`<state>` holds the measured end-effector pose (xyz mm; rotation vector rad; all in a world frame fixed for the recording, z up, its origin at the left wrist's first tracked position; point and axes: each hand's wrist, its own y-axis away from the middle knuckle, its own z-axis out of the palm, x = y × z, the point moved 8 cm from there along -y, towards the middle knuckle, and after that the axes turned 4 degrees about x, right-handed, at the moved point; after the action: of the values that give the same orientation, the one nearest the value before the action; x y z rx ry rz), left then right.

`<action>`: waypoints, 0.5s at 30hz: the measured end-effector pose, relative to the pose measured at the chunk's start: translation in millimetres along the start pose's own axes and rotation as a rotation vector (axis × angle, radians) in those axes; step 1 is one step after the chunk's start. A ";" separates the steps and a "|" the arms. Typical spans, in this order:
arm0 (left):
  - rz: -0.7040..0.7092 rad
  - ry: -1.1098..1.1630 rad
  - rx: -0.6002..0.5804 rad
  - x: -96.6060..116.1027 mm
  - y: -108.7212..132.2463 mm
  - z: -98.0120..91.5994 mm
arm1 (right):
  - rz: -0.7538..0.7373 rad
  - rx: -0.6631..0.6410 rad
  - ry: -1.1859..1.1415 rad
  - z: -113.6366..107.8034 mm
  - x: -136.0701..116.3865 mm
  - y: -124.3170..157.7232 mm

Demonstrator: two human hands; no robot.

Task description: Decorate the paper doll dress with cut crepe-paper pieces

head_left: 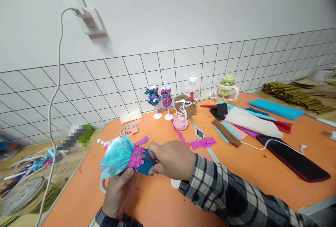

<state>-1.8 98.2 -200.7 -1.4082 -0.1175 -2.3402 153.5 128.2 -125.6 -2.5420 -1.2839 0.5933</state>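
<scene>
My left hand (119, 192) is closed around a small white mannequin lying on its side, dressed in crepe paper. Its dress (117, 157) has a light blue gathered layer, a magenta band (136, 158) with a jagged edge, and a dark blue part (145, 167) at the end. In my right hand (170, 158) are small scissors (147, 157), fingers through the handles. Their blades point left and lie over the magenta band. The lower body of the mannequin is hidden by the paper and my hands.
Two dressed mannequins (153, 97) and a plainer one (193, 83) stand along the wall, beside a brown box (185, 106). A pink dish (180, 123), magenta strips (203, 143), folded crepe paper (253, 122), a dark phone (294, 158) and a lidded cup (227, 90) lie or stand on the orange table (162, 209).
</scene>
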 end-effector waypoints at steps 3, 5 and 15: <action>-0.004 0.009 0.026 0.3 -0.6 -0.5 | 0.026 -0.015 -0.043 -2.6 1.5 0.8; 0.002 0.009 0.021 0.9 -0.6 0.6 | 0.045 -0.036 -0.045 -2.6 1.9 1.6; 0.022 0.008 -0.018 2.5 1.5 -3.4 | 0.048 -0.071 -0.065 4.5 -0.6 2.8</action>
<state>-5.1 95.1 -200.4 -1.4018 -0.0781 -2.3341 153.1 126.2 -130.5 -2.6378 -1.2911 0.6571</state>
